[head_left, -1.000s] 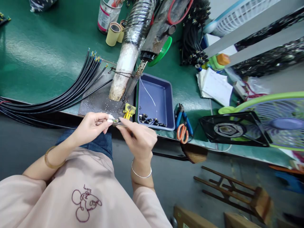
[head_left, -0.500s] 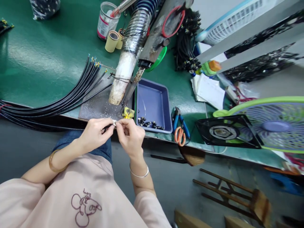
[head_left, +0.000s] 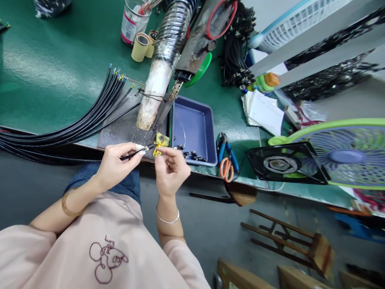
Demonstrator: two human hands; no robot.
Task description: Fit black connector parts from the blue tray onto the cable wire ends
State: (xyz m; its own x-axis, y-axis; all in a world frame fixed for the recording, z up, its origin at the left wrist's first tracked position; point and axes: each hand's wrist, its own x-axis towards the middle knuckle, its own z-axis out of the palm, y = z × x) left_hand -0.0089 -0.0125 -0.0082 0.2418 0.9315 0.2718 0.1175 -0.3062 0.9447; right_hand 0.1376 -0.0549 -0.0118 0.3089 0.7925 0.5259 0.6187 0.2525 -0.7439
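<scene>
My left hand [head_left: 118,162] pinches a black cable [head_left: 131,155] near its end, over the front edge of the bench. Thin coloured wires [head_left: 146,148] fan out of the cable toward the right, with a small dark piece at their tips. Close to those tips, my right hand [head_left: 171,168] has its thumb and forefinger together and the other fingers curled; whatever they hold is too small to make out. Just behind the fingertips lies a yellow sponge-like piece [head_left: 162,139] in a yellow holder. A soldering iron [head_left: 168,104] points down above the dark work plate [head_left: 116,134], which carries white crumbs.
A bundle of black cables [head_left: 87,124] lies left. Right of the plate stand a blue tray [head_left: 195,120] with small black connectors, blue-handled cutters [head_left: 222,148] and orange-handled scissors [head_left: 226,169]. A foil-wrapped duct [head_left: 162,60] hangs over the plate; a fan [head_left: 282,162] is farther right.
My right hand has drawn away to the right from my left, and the cable's coloured wires now show between them. The whole view has shifted slightly.
</scene>
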